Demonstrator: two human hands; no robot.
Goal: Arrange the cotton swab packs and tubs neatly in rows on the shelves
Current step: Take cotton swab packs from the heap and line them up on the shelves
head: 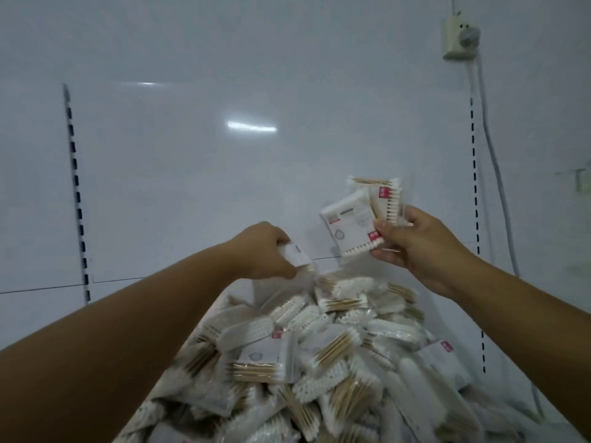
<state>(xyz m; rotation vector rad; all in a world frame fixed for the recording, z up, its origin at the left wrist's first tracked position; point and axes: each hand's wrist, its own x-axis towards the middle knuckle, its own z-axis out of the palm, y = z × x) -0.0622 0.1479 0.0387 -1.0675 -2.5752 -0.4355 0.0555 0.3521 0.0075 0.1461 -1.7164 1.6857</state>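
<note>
Head view, looking down over both forearms at a shelving bay. The person's right hand (415,247) is gripping a small fan of cotton swab packs (350,219), thumb on the front and fingers curled behind, and is holding them up in front of the white back panel (224,171), above and clear of the heap. The left hand (265,251) is clasping thumb and fingers round one more pack (295,255) at the far top edge of the heap (319,362); whether that pack is lifted free or touching the packs beneath cannot be told. The heap itself is lying loose and unsorted across the lower middle of the view, packs pointing every way and overlapping one another. No row is showing anywhere in view, and no tubs are showing at all. Two slotted uprights (76,193) are flanking the panel, one on either side; a wall socket (457,36) with a cable (494,161) is hanging at upper right, well apart from the work. Judged from this layout, the task is standing near its beginning: the person is gathering packs into a handful, nearly all the stock is waiting in the heap, and the squaring into rows, together with any tubs, is left to do.
</note>
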